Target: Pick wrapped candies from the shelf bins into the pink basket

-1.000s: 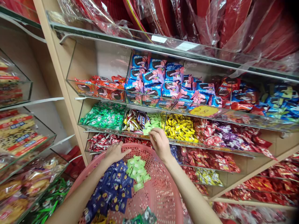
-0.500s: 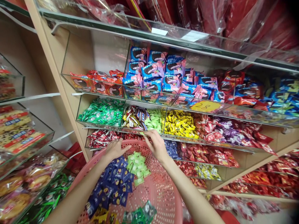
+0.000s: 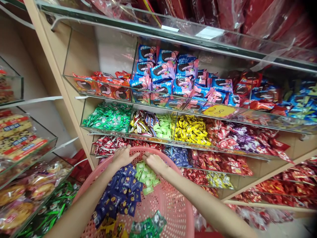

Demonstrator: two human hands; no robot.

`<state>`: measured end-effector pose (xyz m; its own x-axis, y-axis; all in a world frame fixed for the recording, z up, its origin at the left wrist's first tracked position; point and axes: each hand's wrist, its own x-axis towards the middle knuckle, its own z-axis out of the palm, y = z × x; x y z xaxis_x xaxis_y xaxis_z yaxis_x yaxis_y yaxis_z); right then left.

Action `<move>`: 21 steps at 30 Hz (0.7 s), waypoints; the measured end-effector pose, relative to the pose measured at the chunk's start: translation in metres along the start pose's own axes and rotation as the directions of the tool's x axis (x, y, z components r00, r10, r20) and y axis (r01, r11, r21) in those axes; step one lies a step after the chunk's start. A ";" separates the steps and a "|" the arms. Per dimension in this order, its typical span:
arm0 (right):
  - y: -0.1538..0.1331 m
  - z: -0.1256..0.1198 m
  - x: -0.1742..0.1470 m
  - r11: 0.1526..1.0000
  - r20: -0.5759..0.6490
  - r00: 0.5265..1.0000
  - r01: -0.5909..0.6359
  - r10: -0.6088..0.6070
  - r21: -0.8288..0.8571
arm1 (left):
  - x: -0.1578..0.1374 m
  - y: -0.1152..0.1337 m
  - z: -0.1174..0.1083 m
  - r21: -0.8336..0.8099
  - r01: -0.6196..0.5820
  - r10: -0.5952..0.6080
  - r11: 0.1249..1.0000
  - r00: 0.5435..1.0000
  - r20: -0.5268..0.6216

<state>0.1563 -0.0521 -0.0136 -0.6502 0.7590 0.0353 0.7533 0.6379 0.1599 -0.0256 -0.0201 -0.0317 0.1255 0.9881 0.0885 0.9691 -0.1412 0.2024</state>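
Observation:
My left hand (image 3: 123, 156) grips the far rim of a pink plastic basket (image 3: 182, 198), its thumb lying over the inside. Just inside that rim is my right hand (image 3: 155, 162), fingers curled downward above light green wrapped candies (image 3: 148, 180). Whatever its fingers hold, if anything, is hidden. Dark blue candy packets (image 3: 123, 188) fill the basket's left part. Yellow packets (image 3: 112, 228) and green-wrapped candies (image 3: 148, 228) lie in its near part.
A glass-fronted shelf (image 3: 148, 135) behind the basket holds green, light green and yellow candies. Above it sit blue cookie packs (image 3: 162, 72) and a yellow price tag (image 3: 218, 110). A wooden upright (image 3: 55, 76) stands left, beside packaged pastries (image 3: 19, 135).
My right hand has moved down from the shelf's front edge into the basket, with its fingers now curled over the light green candies. My left hand stays on the rim.

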 end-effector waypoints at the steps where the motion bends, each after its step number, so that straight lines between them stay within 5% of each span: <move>1: 0.000 0.000 0.002 1.000 -0.003 1.000 0.015 -0.015 -0.018 | 0.000 0.001 -0.001 -0.001 0.005 -0.005 1.000 1.000 0.001; 11: -0.002 0.022 0.024 0.955 -0.129 0.960 0.222 -0.250 -0.198 | -0.001 0.003 -0.004 0.064 -0.017 0.018 0.998 0.999 -0.027; 21: 0.003 0.037 0.026 0.948 -0.146 0.950 0.242 -0.275 -0.208 | 0.001 0.004 -0.006 0.051 0.006 -0.005 0.999 1.000 -0.015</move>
<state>0.1455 -0.0253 -0.0491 -0.8396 0.5265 0.1339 0.5357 0.7615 0.3650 -0.0231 -0.0198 -0.0254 0.1172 0.9879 0.1016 0.9794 -0.1319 0.1530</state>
